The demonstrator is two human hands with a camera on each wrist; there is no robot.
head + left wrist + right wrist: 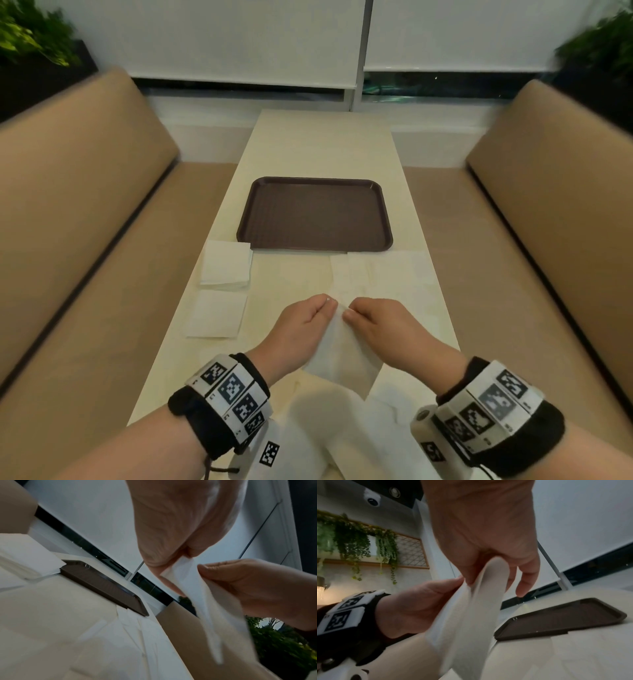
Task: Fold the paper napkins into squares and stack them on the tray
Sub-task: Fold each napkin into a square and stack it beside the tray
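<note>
Thin white napkin (342, 346) hangs above the table (322, 144), pinched at its top edge by the left hand (301, 325) and right hand (380, 325), fingertips nearly meeting. At twelve o'clock sits the brown tray (315, 212) — bare. Pulling the layers apart too hard could tear them — or skew the fold.
</note>
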